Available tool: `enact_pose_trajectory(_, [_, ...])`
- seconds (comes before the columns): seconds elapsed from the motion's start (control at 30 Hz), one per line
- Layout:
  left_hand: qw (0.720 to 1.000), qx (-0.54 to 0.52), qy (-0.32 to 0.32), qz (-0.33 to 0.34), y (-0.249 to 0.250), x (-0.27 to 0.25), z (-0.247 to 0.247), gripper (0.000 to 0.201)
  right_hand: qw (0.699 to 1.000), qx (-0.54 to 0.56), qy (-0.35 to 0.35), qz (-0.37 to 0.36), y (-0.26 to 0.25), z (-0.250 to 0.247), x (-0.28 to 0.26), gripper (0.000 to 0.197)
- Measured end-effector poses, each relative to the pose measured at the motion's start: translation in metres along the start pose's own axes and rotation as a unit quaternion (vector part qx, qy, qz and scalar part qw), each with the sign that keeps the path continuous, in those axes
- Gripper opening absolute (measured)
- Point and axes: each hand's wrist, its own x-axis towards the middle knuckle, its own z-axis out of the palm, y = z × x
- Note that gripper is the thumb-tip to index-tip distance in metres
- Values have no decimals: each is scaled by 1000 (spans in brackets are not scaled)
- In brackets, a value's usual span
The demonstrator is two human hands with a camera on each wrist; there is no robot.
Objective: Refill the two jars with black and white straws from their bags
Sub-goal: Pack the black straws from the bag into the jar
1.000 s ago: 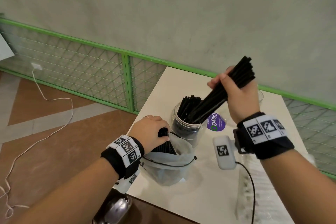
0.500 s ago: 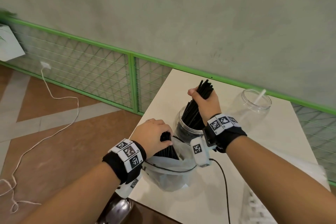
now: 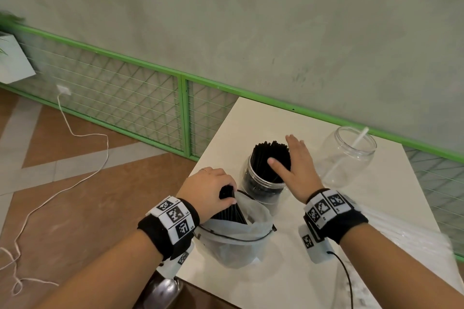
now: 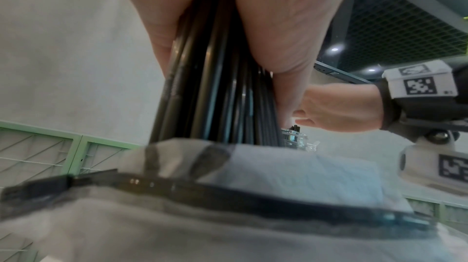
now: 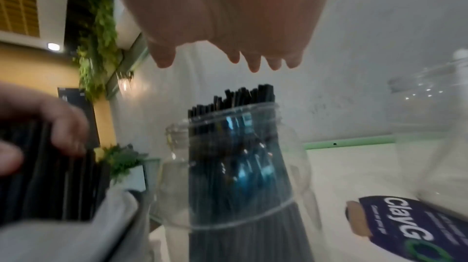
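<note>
the left hand (image 3: 209, 187) is at the mouth of the clear bag (image 3: 236, 241), which stands at the near left edge of the white desk (image 3: 276, 281). its fingers (image 4: 162, 32) and thumb are curled tight round a bundle of black straws (image 4: 215, 86) whose lower ends are still inside the bag; the left wrist view shows the bundle clamped between palm and fingers, rising straight out of the bag's dark zip strip (image 4: 228, 196).

the right hand (image 3: 297, 165) hovers flat over the first jar (image 3: 263, 188), palm down, fingers straight and spread, holding nothing. in the right wrist view the fingertips (image 5: 254, 64) hang just above the straw tops with a gap between them; in the head view the thumb lies across the straws, so contact cannot be settled.

the first jar, clear, stands just beyond the bag and is packed with upright black straws (image 3: 270, 158) that stick out above its rim. a second clear jar (image 3: 347, 158) stands to its right, near the far edge of the desk, with one white straw (image 3: 356, 144) leaning in it. a purple round label reading "clayg" (image 5: 410, 228) lies on the desk between the two jars. a bag of white straws (image 3: 411, 241) lies along the right side of the desk, partly hidden by the right forearm.

both wrists carry black bands with printed square markers (image 3: 174, 216).
</note>
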Motion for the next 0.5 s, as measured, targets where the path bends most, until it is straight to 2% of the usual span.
enact_pose_trajectory(0.13, [1000,8,2,0,1,0,0,21,998,-48,-47,7,6,16,11,98])
enact_pose_trajectory(0.23, [1000,11,-2,-3,1,1,0,22,995,-84,-46,-10,-2,27,33,98])
enact_pose_trajectory(0.3, [1000,15,-7,-5,1,1,0,23,994,-101,-50,-16,-8,32,46,90])
enact_pose_trajectory(0.37, [1000,15,-12,-7,1,1,0,24,992,-115,-46,-25,-12,36,52,72])
enact_pose_trajectory(0.43, [1000,12,-13,-5,2,1,0,24,993,-110,-25,-34,-13,39,52,50])
enact_pose_trajectory(0.5, [1000,12,-12,3,4,1,1,24,995,-87,5,-43,-11,39,50,37])
